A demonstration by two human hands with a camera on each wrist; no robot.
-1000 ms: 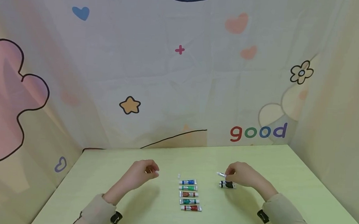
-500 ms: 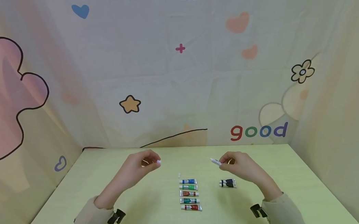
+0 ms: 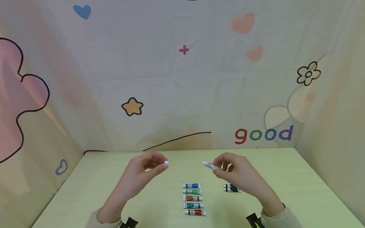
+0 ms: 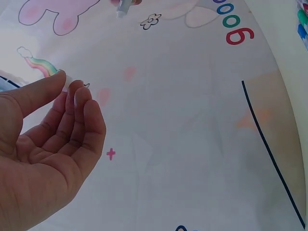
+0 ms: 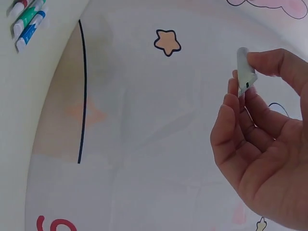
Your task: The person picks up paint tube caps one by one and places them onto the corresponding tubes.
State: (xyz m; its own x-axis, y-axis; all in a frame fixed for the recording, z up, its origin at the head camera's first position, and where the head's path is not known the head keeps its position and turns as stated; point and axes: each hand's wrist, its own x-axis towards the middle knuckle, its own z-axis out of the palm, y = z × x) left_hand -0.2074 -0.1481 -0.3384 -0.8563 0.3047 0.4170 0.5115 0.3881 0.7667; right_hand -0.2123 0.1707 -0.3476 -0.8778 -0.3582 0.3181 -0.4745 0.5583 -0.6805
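Observation:
In the head view my left hand [image 3: 142, 174] pinches a small white cap [image 3: 166, 162] between thumb and fingertips. Opposite it, my right hand [image 3: 241, 171] holds a white paint tube [image 3: 209, 165], its narrow end pointing left toward the cap. A gap separates the two, and both are above the table. In the left wrist view the cap [image 4: 68, 83] is mostly covered by the thumb and fingers. The right wrist view shows the tube [image 5: 246, 70] gripped between thumb and fingers, its printed label largely turned away.
Below lies a column of paint tubes: blue [image 3: 191, 185], light green [image 3: 192, 191], orange-brown [image 3: 192, 198], dark green [image 3: 193, 205] and red [image 3: 195, 212]. Tiny white pieces [image 3: 182, 180] lie behind them. Dark-labelled tubes [image 3: 231, 188] sit under the right hand. Printed cloth [image 3: 177, 92] walls the table.
My right hand has lifted the white tube off the table beside the dark tubes and carried it left. The left hand has risen and shifted slightly right with the cap.

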